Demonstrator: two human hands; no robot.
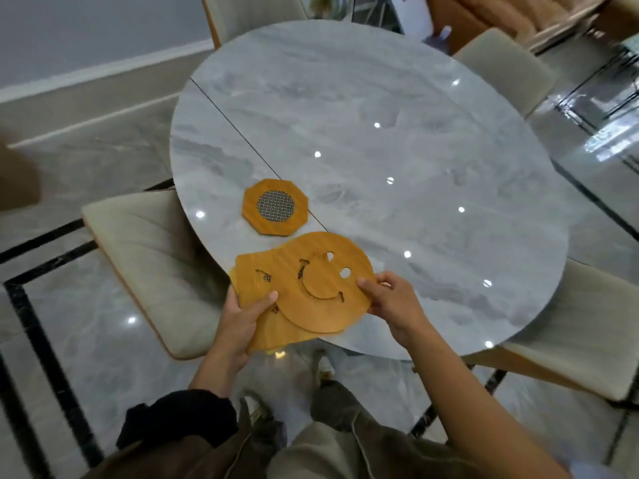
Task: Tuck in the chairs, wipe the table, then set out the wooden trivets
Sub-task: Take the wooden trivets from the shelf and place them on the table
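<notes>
Left hand grips stack of wooden trivets, right hand pinches round smiley-face wooden trivet, octagonal mesh-centred wooden trivet on round grey marble table

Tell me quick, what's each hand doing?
Left hand: holding the trivet stack.
Right hand: pinching the smiley trivet on top.

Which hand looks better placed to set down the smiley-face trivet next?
Probably the right hand: it pinches the edge of the smiley-face trivet on the side toward the marble table, while the left hand grips the stack of trivets beneath.
</notes>
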